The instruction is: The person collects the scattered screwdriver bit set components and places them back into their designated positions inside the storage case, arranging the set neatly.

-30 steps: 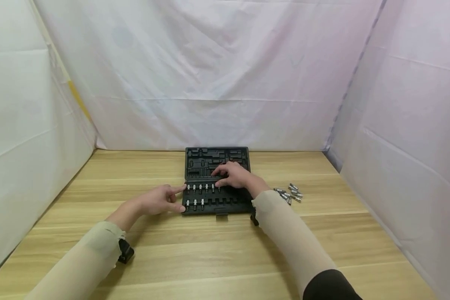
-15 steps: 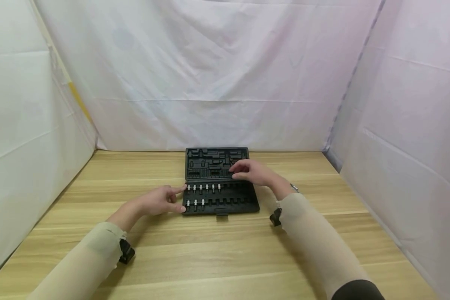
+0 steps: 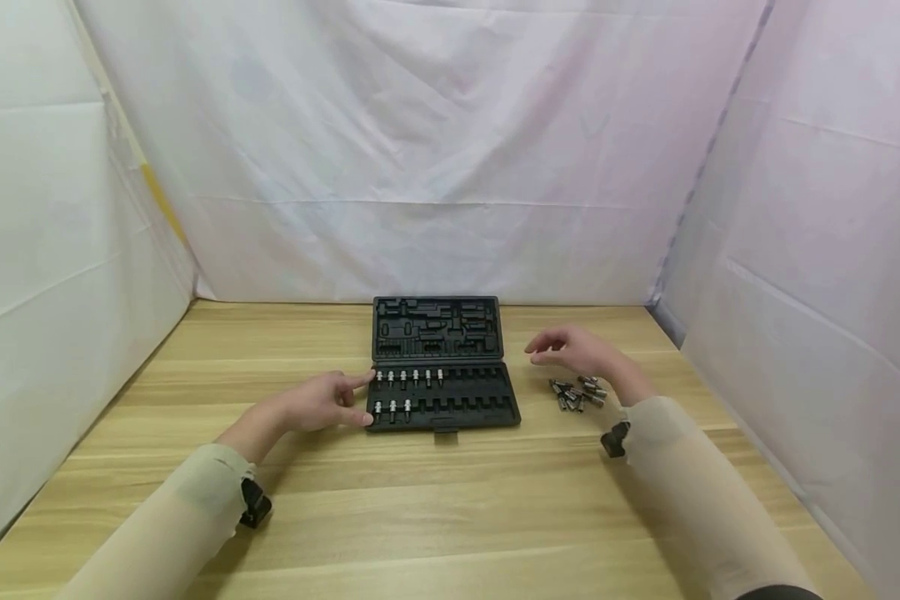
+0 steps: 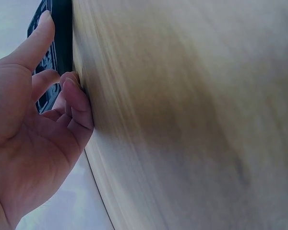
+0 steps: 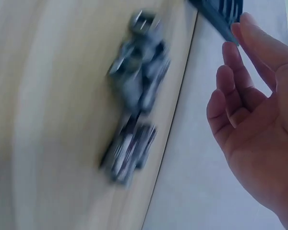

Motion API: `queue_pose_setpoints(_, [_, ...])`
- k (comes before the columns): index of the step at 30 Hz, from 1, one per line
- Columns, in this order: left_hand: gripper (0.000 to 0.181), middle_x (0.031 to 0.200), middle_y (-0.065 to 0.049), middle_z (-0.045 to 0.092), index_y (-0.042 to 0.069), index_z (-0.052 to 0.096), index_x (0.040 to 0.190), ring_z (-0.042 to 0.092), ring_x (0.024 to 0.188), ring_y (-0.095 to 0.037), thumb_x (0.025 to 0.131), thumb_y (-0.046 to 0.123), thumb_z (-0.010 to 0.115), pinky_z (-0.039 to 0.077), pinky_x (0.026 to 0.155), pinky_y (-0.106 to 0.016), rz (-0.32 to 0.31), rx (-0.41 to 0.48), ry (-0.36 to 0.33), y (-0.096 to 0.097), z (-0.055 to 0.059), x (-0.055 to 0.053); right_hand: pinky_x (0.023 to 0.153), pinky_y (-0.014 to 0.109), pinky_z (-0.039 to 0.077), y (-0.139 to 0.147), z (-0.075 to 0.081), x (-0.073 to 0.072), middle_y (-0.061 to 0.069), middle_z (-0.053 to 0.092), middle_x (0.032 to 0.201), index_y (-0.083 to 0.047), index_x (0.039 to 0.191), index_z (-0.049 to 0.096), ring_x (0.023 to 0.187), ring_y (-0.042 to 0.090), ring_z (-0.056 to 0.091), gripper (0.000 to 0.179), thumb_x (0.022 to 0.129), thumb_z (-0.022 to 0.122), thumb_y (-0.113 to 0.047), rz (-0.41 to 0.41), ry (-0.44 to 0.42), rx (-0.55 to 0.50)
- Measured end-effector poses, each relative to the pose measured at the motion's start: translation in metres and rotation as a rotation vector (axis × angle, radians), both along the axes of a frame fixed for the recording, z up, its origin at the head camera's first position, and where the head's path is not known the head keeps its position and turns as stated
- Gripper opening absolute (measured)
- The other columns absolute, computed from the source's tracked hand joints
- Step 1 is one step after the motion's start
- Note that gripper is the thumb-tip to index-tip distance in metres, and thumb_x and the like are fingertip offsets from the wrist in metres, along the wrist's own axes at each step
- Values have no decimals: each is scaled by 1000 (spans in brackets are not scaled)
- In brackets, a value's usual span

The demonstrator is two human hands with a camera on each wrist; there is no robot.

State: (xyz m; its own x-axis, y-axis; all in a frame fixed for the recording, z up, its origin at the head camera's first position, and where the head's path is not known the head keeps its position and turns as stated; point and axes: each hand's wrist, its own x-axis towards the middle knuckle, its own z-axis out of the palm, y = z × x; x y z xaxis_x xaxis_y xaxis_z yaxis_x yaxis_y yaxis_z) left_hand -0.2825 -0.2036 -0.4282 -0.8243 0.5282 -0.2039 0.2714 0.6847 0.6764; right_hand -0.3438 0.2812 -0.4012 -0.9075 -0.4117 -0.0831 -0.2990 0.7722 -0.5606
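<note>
One black case (image 3: 465, 389) lies unfolded at the centre of the frame. At its left edge, the person's left hand (image 3: 326, 402) rests with thumb and forefinger spread against it, gripping nothing; right of centre, the right hand (image 3: 577, 350) hangs relaxed, fingers slightly bent and unoccupied, near a heap of loose sockets (image 3: 580, 393). Best practice, probably: left braces the case, right pinches one socket at a time. Nine seated sockets (image 3: 416, 377) show, six in the upper row, three lower; the overlapping heap cannot be counted exactly.
</note>
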Motion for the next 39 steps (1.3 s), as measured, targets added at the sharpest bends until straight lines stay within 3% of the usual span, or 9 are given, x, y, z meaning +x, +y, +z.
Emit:
queue_pose_setpoints(8, [90, 108, -10, 61, 12, 38, 171, 52, 89, -21, 98, 38, 84, 48, 77, -35, 6, 5, 6, 0, 1, 1, 83, 37, 54, 32, -4, 5, 9, 76, 121, -17, 123, 84, 100, 21, 66, 22, 104, 78, -26, 23, -59, 88])
queue_pose_setpoints(15, [91, 107, -9, 62, 12, 37, 171, 53, 86, -20, 98, 40, 84, 48, 75, -34, 1, 4, 2, 0, 2, 3, 92, 39, 56, 42, -10, 5, 2, 79, 115, -21, 115, 87, 103, 17, 68, 18, 99, 83, -26, 31, -65, 153])
queue_pose_setpoints(28, [89, 103, -9, 60, 11, 38, 171, 50, 85, -20, 99, 38, 83, 46, 75, -34, -12, 12, 19, 0, 1, 2, 92, 42, 59, 43, -15, 4, 1, 82, 106, -14, 108, 87, 97, 12, 70, 14, 100, 83, -24, 42, -40, 133])
queue_pose_setpoints(39, [89, 106, -10, 59, 11, 39, 170, 51, 89, -21, 98, 39, 84, 46, 77, -35, -5, 7, 23, -1, 0, 2, 88, 36, 55, 43, -17, 5, 0, 80, 104, -13, 109, 84, 94, 14, 67, 15, 104, 78, -26, 10, -55, 108])
